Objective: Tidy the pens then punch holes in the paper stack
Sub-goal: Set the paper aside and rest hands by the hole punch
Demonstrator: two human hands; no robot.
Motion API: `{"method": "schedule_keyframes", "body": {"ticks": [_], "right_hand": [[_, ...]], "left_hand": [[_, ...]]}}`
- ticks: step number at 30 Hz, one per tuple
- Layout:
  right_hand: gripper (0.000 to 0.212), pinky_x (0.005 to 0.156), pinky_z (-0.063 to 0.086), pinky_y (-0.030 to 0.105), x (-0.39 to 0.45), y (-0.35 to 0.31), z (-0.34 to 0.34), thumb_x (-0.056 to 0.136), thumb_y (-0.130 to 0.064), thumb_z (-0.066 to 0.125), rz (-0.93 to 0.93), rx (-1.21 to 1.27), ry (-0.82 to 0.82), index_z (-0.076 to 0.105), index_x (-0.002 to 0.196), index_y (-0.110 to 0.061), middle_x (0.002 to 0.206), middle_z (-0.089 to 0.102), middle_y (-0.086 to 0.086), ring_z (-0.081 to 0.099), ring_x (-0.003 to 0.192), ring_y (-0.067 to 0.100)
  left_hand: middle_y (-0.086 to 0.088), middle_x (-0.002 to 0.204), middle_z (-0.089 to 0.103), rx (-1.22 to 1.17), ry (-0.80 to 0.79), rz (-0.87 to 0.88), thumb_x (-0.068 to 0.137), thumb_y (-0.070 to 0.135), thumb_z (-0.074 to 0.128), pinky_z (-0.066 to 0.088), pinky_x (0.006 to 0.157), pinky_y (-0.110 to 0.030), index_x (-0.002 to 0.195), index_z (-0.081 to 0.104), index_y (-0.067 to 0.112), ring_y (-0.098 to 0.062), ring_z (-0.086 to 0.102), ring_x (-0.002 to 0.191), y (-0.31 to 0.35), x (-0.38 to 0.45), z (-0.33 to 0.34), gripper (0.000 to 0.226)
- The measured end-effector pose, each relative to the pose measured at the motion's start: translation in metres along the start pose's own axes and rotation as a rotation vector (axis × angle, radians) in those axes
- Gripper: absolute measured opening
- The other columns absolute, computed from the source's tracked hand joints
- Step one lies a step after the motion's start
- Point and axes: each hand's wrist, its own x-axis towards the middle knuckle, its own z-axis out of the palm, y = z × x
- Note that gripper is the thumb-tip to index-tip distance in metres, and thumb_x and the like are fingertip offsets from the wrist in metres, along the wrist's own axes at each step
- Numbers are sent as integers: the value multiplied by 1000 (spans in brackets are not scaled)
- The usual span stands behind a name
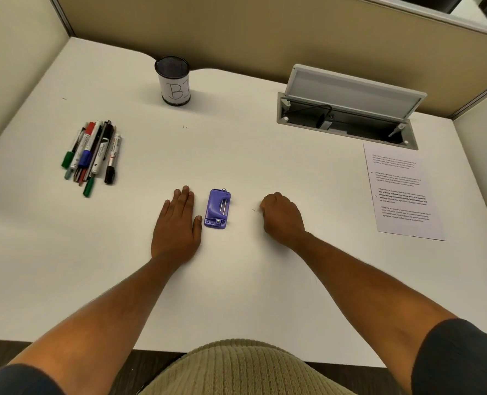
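Pens (94,153), roughly ten, are heaped far left; one mesh cup (174,81), one purple punch (218,208) and one paper stack (402,192) are seen on the surface (236,155). The punch lies between the flat, spread left hand (176,223) and the empty, curled right hand (282,216).

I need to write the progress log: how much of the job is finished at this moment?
Done: nothing yet. The pens lie in a pile on the desk, outside the mesh cup.
In hand: nothing. The left hand lies flat and the right hand is curled, both beside the purple hole punch.
Left: tidy the pens, then punch the paper.
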Motion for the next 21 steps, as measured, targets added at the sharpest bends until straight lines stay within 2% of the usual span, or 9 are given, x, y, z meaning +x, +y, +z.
{"method": "schedule_keyframes", "body": {"ticks": [3,6,9,10,11,13,14,18,21], "right_hand": [[19,88,51,39,6,2,-6,99,-15,43,209,294,-6,60,104,-9,112,62,9,61,101,30],[20,84,52,42,12,5,-12,95,-5,42,284,418,16,60,95,3,107,66,15,62,100,35],[22,77,51,43,17,9,-19,91,-1,39,350,518,2,59,85,3,92,64,20,57,85,37],[23,69,47,42,18,9,-21,88,1,36,353,545,-3,53,74,-2,80,55,20,47,74,36],[26,62,38,38,20,8,-25,84,2,33,345,562,-6,42,65,-12,70,42,13,36,66,29],[33,59,24,34,23,4,-33,83,2,30,331,600,-15,23,65,-25,67,27,-3,23,64,19],[34,60,20,34,26,1,-37,82,2,29,327,615,-21,20,66,-26,68,23,-5,20,67,18],[34,66,16,39,43,-12,-51,80,3,28,283,661,-34,16,68,-27,72,18,-2,18,74,19],[37,63,20,32,62,-22,-60,89,1,32,269,700,-28,21,68,-27,74,25,0,20,71,17]], "left_hand": [[-6,168,17,-2,1,3,99,36,30,13,126,-38,158,23,9,-22,14,156,0,0,0,65],[-6,168,17,-1,-2,3,99,36,29,13,126,-39,158,24,9,-22,14,155,0,-1,0,65],[-6,168,17,-4,-13,2,99,36,29,13,127,-39,158,23,8,-22,13,156,1,-1,-1,66],[-6,168,17,-6,-16,0,99,36,29,12,127,-39,158,23,8,-22,13,156,1,0,-1,66],[-6,168,17,-9,-16,-1,99,36,29,12,127,-38,158,23,8,-22,13,156,1,0,-2,66],[-6,168,17,-20,-13,-2,98,36,30,12,127,-38,158,24,7,-22,13,156,2,0,-3,66],[-6,167,18,-22,-13,-1,98,36,30,12,127,-38,158,24,7,-23,13,156,2,1,-3,66],[-8,167,20,-15,-13,-1,99,36,33,12,127,-39,157,26,6,-24,15,155,-3,10,-7,65],[-8,167,18,-19,-19,-28,102,32,40,11,127,-39,158,23,6,-24,13,156,-15,28,-13,63]]}}
